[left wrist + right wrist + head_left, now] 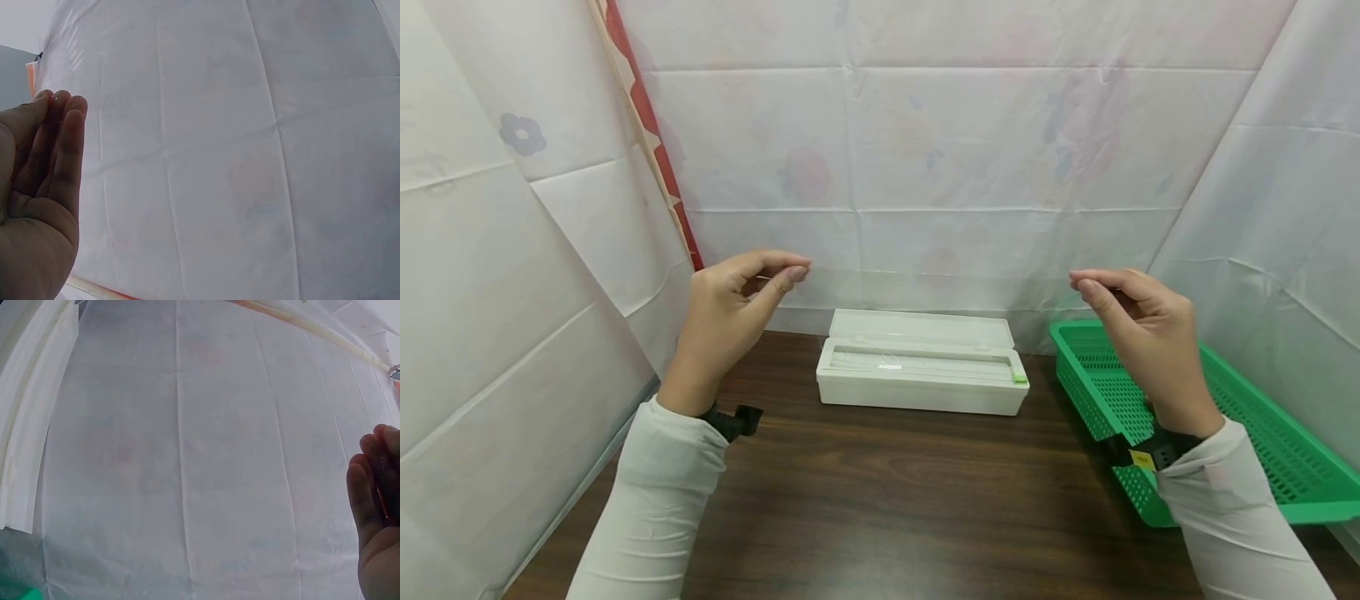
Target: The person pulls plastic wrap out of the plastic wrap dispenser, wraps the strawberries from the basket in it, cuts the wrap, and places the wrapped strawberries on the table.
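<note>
While my left hand (724, 310) and right hand (1156, 337) pinch the clear cling film (940, 285), I should hold it evenly taut, lest it fold.

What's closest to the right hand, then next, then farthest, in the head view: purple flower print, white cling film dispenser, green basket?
1. Green basket: right, below the right hand.
2. White cling film dispenser: middle.
3. Purple flower print: upper left.
</note>
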The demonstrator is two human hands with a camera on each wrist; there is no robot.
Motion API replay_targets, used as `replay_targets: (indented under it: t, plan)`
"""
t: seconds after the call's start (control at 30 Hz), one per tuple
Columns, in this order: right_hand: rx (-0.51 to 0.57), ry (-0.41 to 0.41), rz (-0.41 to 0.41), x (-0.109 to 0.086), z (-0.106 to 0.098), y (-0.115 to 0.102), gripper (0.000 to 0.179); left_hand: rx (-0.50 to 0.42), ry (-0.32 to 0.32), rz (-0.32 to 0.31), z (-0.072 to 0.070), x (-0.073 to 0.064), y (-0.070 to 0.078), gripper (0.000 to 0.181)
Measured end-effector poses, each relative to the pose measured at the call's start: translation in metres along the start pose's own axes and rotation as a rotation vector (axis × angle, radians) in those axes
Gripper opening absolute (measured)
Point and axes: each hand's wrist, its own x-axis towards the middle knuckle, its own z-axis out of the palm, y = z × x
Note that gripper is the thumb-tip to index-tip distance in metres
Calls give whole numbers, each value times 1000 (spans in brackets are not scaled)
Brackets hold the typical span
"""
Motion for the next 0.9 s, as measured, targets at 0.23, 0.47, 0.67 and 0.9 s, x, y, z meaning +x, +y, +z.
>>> replay_targets:
  t: [0.23, 0.47, 0.67, 0.9]
  plan:
    - [-13, -7, 5, 1, -2, -2, 22, -1, 3, 3, -1, 1, 0, 12]
    - [-9, -6, -13, 3, -1, -3, 22, -5, 12, 14, -2, 2, 1, 13]
    - [-17, -4, -31, 5, -2, -5, 21, -11, 12, 22, -3, 3, 1, 13]
    - [-18, -6, -21, 5, -3, -5, 21, -10, 21, 18, -4, 3, 2, 14]
